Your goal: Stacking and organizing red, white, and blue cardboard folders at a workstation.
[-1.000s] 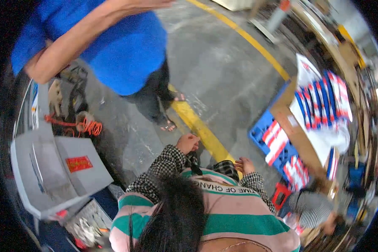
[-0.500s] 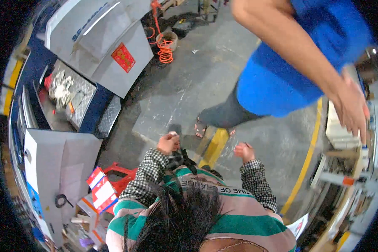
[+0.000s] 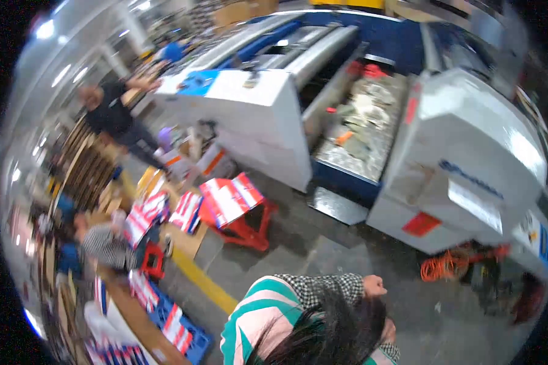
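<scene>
My own body fills the bottom edge: a green and pink striped top, checked sleeves and dark hair. My left hand [image 3: 374,285] sticks out of a checked sleeve above the hair, curled into a fist over the grey concrete floor [image 3: 347,249], with nothing visible in it. Only a sliver of my right hand [image 3: 388,331] shows beside the hair, and its fingers are hidden. Nearest to both hands is a coil of orange cable [image 3: 442,266] on the floor to the right.
A large white and blue machine [image 3: 463,164] spans the back and right. A red stand [image 3: 243,228] carries red, white and blue printed sheets [image 3: 231,198]. A yellow floor line [image 3: 204,283] runs left. Blue crates [image 3: 176,322] sit lower left. Two people [image 3: 112,112] [image 3: 100,243] work at left.
The view has swung round from the person in blue and the floor to the machine and the stacks of sheets. My arms are now bunched at the bottom right instead of spread.
</scene>
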{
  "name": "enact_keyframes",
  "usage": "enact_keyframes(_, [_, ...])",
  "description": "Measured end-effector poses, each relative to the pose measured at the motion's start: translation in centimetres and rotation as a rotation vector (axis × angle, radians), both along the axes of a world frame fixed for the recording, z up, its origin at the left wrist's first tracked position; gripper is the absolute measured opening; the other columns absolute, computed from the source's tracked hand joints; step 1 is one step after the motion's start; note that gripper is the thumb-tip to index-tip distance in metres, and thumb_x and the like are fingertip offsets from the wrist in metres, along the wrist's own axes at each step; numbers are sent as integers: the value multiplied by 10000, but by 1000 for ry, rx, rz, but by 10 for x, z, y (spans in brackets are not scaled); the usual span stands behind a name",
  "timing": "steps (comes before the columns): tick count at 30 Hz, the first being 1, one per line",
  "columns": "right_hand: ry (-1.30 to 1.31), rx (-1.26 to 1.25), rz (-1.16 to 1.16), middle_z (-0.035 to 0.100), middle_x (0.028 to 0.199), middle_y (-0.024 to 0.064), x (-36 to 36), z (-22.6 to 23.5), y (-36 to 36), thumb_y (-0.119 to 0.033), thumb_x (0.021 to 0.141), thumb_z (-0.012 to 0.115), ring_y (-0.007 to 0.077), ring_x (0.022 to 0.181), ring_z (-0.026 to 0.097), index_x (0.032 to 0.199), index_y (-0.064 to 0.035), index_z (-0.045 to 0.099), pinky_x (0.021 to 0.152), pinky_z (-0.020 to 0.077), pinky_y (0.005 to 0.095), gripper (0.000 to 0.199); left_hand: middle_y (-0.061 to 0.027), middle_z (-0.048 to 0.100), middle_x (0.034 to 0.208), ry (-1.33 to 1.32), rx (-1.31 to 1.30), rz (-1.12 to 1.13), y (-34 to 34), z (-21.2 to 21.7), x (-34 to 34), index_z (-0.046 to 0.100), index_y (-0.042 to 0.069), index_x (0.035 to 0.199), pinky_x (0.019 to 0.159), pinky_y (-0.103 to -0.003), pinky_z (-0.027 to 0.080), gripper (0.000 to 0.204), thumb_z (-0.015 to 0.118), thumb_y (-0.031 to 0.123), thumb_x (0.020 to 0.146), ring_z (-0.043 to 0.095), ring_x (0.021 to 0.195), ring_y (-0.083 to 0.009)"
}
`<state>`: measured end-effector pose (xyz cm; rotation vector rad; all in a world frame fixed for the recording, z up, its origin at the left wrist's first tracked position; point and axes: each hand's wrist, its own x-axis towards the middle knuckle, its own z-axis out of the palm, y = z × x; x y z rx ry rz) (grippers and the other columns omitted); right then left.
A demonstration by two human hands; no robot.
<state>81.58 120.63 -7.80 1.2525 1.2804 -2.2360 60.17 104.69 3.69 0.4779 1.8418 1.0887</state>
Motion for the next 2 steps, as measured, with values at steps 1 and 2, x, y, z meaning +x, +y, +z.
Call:
enact_keyframes(1, [-86, 68, 44, 559, 829, 147, -21, -1, 51, -318, 853, 538, 237, 640, 579, 1023, -66, 479, 518, 514, 323, 310, -102, 608, 688, 25, 53, 86, 14, 13, -10, 573, 23, 834, 600, -331, 474, 351, 602, 370, 792, 598, 613, -169])
enact_keyframes(2, [-172, 140, 106, 568, 856, 159, -49, 13, 62, -328, 849, 544, 247, 660, 593, 1051, -66, 477, 524, 522, 322, 338, -147, 611, 814, -112, -15, 146, 18, 25, -18, 567, 49, 936, 668, -324, 477, 393, 603, 413, 793, 609, 663, -192])
